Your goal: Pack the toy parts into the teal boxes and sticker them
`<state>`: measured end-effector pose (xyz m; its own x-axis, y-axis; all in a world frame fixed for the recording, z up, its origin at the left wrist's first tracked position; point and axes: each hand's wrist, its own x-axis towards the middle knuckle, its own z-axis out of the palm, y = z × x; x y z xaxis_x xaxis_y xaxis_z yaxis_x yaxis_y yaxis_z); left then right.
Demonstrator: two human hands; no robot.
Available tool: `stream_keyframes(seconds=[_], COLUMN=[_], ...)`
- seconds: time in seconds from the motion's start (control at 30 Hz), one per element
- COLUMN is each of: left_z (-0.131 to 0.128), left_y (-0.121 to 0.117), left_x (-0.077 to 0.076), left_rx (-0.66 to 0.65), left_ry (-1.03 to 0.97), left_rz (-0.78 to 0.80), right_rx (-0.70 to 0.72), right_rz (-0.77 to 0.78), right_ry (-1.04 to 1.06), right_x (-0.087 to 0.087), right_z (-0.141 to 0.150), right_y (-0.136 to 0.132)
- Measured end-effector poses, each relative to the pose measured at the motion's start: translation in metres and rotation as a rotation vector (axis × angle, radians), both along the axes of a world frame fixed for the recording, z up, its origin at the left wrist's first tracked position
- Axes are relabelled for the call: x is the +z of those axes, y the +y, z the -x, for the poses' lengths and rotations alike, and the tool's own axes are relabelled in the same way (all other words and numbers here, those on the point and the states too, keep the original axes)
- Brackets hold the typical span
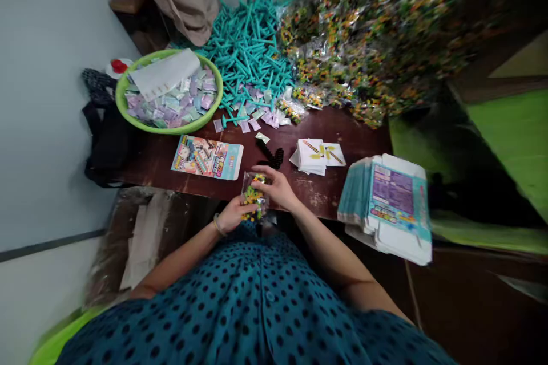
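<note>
Left hand [231, 214] and right hand [277, 187] are pinching a clear bag [253, 197] of coloured pieces at the bench's [368, 140] front edge. Flat carton [208, 157] and carton stack [391, 194] are showing lettering too blurred to read.

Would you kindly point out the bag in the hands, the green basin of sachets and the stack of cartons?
Bag [252, 193], head view: its filled middle.
Green basin [121, 98], head view: its rim.
Stack of cartons [393, 190], head view: the top carton's purple panel.
</note>
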<state>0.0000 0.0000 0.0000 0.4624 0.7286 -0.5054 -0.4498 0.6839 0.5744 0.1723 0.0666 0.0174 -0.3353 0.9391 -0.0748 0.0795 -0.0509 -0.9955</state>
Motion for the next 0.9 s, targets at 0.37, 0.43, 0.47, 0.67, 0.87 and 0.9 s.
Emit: stream_keyframes(seconds=[0.37,0.43,0.47,0.67,0.87,0.9], left_z=[0.004,0.003,0.001,-0.015,-0.031,-0.032], left_y=[0.001,0.003,0.005,0.029,0.043,0.042], left_x=[-0.020,-0.021,-0.020,-0.011,-0.021,-0.025], left_rx=[0.101,0.134,0.150,0.259,0.278,0.263], left_ry=[0.090,0.068,0.059,-0.074,-0.089,-0.078], left_rz=[0.060,0.072,0.076,0.042,0.143,0.149], right_rx=[-0.174,-0.204,-0.239,-0.330,-0.022,0.002], right_rz=[-0.467,-0.460,-0.452,-0.489,-0.503,-0.499], right_ry=[-1.004,-0.958,-0.906,-0.662,-0.743,-0.706], right_x=[-0.055,-0.056,-0.053,-0.016,-0.006,-0.004], right_z=[-0.031,-0.034,-0.035,-0.020,-0.017,-0.023], right_y=[0.047,0.056,0.059,0.011,-0.047,-0.038])
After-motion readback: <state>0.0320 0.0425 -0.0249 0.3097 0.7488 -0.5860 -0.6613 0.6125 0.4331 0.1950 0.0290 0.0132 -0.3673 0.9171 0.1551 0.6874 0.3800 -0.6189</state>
